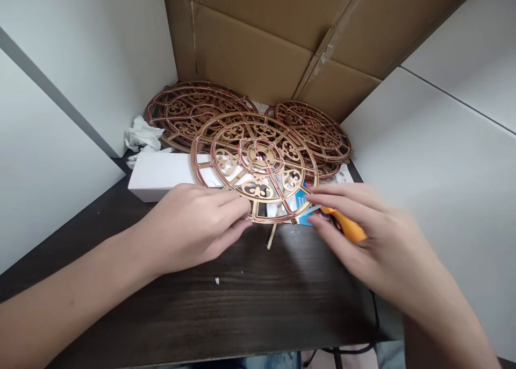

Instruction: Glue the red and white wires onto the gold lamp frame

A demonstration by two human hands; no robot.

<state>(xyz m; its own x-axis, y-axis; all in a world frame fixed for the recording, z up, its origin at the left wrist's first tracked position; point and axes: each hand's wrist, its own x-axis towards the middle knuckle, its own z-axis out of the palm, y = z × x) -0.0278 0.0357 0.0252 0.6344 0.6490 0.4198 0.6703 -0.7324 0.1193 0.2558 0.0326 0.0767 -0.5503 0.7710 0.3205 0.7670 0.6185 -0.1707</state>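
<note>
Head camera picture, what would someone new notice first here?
First the round gold fretwork disc, propped on a white box at the middle of the dark desk, with the left hand pinching its lower rim. The right hand reaches in beside it with an orange tool. More such discs lie behind, before a cardboard sheet.
</note>
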